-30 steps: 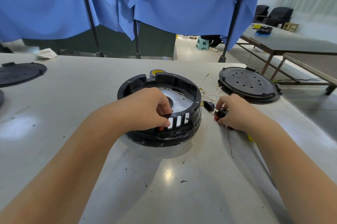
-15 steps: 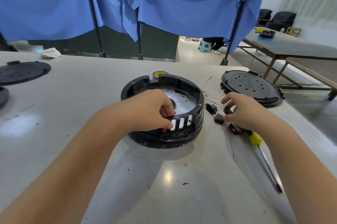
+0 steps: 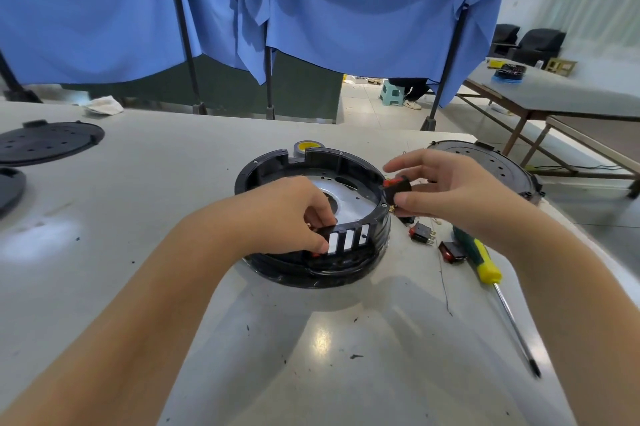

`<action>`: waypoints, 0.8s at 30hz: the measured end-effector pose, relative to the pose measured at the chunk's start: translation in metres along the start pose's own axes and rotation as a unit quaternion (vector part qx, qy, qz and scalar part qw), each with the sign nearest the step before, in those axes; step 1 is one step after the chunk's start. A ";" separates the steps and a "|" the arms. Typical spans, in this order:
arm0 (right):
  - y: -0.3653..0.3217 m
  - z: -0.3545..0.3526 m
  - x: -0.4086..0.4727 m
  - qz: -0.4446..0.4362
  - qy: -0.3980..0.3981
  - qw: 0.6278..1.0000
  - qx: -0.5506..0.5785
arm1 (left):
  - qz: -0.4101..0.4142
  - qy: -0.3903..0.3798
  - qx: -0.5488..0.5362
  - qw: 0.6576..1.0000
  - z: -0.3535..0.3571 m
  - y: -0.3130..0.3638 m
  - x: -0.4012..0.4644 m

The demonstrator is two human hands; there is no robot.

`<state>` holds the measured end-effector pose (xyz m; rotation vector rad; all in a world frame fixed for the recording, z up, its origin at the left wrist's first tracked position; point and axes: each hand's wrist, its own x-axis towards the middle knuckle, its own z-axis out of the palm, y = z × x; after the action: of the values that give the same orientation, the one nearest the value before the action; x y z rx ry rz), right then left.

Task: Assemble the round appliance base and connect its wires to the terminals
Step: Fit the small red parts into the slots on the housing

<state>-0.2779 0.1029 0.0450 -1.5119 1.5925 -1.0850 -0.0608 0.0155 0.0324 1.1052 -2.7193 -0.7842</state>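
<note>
A wide grey table [image 3: 104, 252] fills the near scene, with blue cloth [image 3: 346, 10] hanging on dark poles along its far edge. A second table [image 3: 554, 93] stands at the far right.

In the middle of the grey table sits the round appliance base [image 3: 346, 162], a black ring open at the top, with a silver plate [image 3: 349, 197] inside and a row of upright slots in its near wall. A black perforated disc [image 3: 498, 166] lies just right of it, partly behind the right hand, and another black disc [image 3: 45, 141] lies well apart at the far left. A roll of yellow tape [image 3: 306, 147] shows just beyond the base's far rim.

The left hand [image 3: 291, 214] rests over the near rim of the base, fingers curled, thumb and fingertips pinching the slotted wall section where a bit of red shows. The right hand [image 3: 446, 190] hovers at the base's right rim, thumb and fingers pinching a small black and red switch [image 3: 396, 187].

On the table to the right of the base lie a green and yellow screwdriver [image 3: 485, 263], its shaft pointing near, and two more loose switches [image 3: 420, 232], [image 3: 452, 251] just left of its handle. Thin wires [image 3: 445, 287] trail across the surface near them.
</note>
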 end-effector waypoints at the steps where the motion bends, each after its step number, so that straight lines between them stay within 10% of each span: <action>1: 0.000 0.004 0.000 -0.002 -0.010 1.000 -0.021 | -0.002 -0.002 0.003 1.000 -0.002 -0.001 -0.001; 24: -0.006 0.046 -0.003 -0.102 -0.028 0.992 -0.063 | 0.059 -0.015 -0.140 0.988 -0.021 0.002 -0.010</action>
<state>-0.2332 0.1008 0.0308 -1.8049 1.5178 -1.0573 -0.0492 0.0149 0.0522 0.8716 -2.5645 -1.1295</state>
